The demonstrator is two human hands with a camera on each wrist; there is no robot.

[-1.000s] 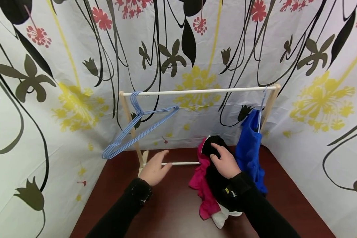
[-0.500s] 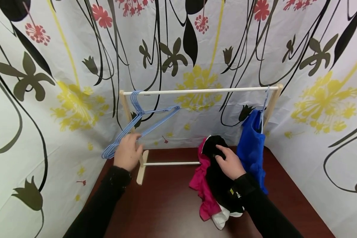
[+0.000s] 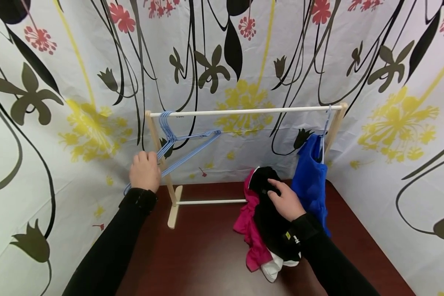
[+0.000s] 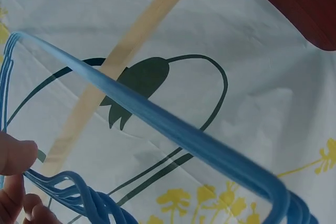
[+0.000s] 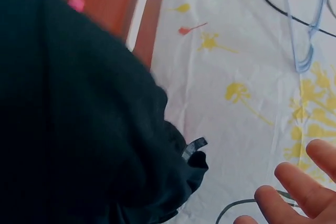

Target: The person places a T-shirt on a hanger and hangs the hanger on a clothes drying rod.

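Note:
Several light blue hangers [image 3: 166, 123] hang in a bunch from the left end of the rack's white rail [image 3: 244, 111]. My left hand [image 3: 145, 172] grips them by one sloping shoulder; in the left wrist view the wires run between thumb [image 4: 18, 153] and fingers. Over a heap of clothes on the right, my right hand [image 3: 286, 201] is held with fingers apart, close above a black garment [image 3: 270, 226]. Its fingers [image 5: 294, 182] hold nothing in the right wrist view. A pink garment [image 3: 249, 234] and a white one [image 3: 271, 269] show from under the black one.
A blue garment [image 3: 311, 176] hangs on a hanger at the rack's right end. The rack's wooden left post [image 3: 170, 185] and foot [image 3: 174, 213] stand on the dark red table [image 3: 200, 255]. Flower-patterned cloth [image 3: 229, 152] encloses the back and sides.
My left hand has moved left and up from mid-table to the hangers and closed on their shoulder. The right hand has stayed over the heap, shifting only slightly.

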